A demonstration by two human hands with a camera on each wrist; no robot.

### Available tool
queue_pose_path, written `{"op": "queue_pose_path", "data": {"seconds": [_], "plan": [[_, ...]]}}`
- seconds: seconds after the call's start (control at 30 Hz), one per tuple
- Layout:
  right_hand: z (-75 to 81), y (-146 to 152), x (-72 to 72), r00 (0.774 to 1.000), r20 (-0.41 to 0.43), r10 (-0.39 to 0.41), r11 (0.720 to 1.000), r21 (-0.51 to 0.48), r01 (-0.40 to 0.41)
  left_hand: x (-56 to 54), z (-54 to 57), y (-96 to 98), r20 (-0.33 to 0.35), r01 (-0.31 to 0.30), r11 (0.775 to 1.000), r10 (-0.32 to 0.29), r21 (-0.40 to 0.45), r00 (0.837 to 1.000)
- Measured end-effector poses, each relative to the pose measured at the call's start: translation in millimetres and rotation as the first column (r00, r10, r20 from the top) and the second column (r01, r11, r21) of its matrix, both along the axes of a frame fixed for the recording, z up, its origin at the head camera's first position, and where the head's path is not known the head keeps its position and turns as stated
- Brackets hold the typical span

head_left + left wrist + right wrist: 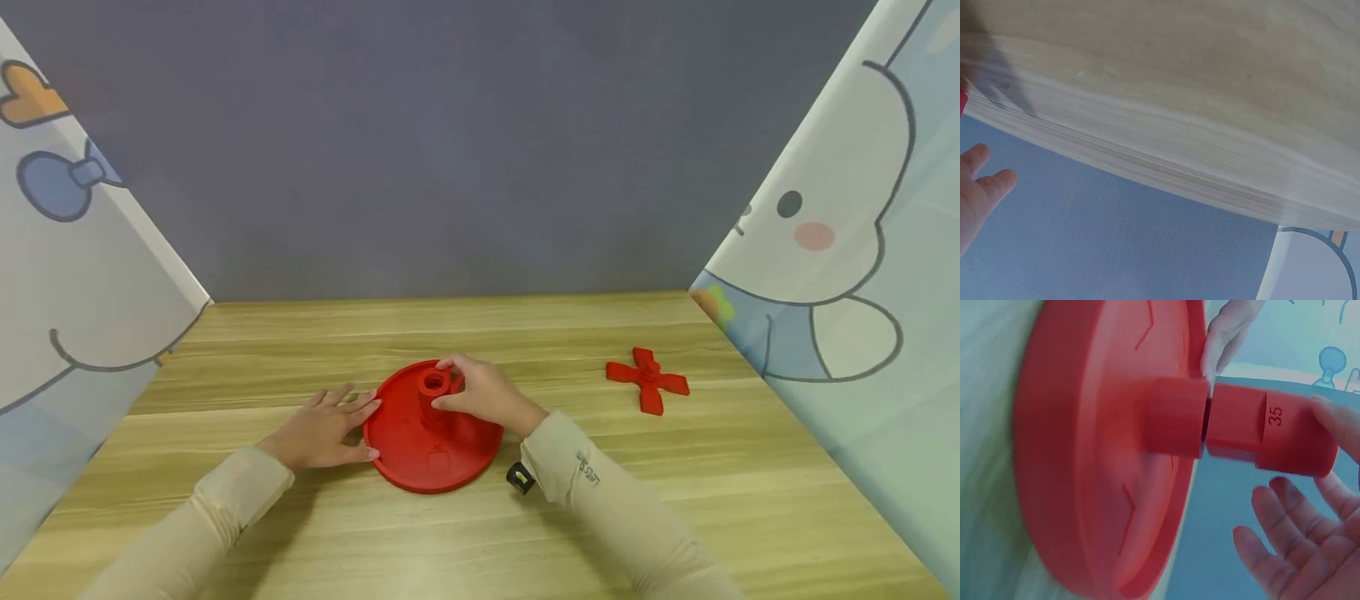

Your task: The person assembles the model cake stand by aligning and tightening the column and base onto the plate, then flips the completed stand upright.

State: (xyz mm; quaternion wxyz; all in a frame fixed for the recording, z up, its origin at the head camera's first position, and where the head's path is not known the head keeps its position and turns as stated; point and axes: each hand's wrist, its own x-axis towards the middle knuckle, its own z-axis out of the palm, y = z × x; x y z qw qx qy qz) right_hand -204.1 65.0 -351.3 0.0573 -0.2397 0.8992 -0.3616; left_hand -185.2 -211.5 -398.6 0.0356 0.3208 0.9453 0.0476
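Observation:
A round red dish with a raised rim (427, 482) lies flat on the wooden table. From its middle rises a short hub (1175, 417). End to end with the hub stands a red cylinder (1294, 434) marked 35, and a thin dark seam shows between them. My right hand (487, 396) pinches the cylinder near its top between thumb and index finger; its other fingers (1285, 515) are off it. With fingers spread, my left hand (322, 429) touches the dish's left rim. Only some fingertips (991, 184) of it show in the left wrist view.
A red cross-shaped piece (649, 381) with a small raised centre lies to the right on the wooden table (420, 550). A small black object (521, 477) is beside my right cuff. A dark wall (450, 150) stands behind, with cartoon-printed panels (825, 208) at both sides.

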Motion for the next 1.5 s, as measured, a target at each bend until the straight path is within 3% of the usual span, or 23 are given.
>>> {"op": "queue_pose_path", "data": {"seconds": [0.23,0.57,0.73,0.97,1.17,1.5], "plan": [[1.2,-20.2,1.9,0.997,0.023,-0.071,0.997,-0.011,0.071,2.7,-0.3,-5.0,-0.009,-0.011,1.0,0.011,0.001,1.0],[-13.0,-14.4,1.6,0.997,0.08,0.015,0.977,-0.214,0.003,0.1,0.3,-3.4,-0.01,-0.002,1.0,0.002,-0.002,1.0],[-20.3,-8.2,5.7,0.99,0.138,-0.005,0.961,-0.275,0.043,-0.3,-0.9,0.1,0.028,-0.004,1.0,0.004,-0.015,1.0],[-21.9,-9.3,2.9,0.991,0.125,-0.053,0.943,-0.32,0.09,-1.7,3.0,0.6,-0.013,-0.003,1.0,0.002,-0.027,1.0],[-22.2,-14.1,4.9,0.981,0.169,-0.094,0.926,-0.348,0.148,-0.8,5.6,1.3,0.006,-0.012,0.999,0.012,-0.035,1.0],[-29.0,-7.7,4.3,0.992,0.126,0.028,0.913,-0.407,0.026,3.3,4.7,0.7,0.006,-0.016,1.0,0.016,-0.02,1.0]]}}
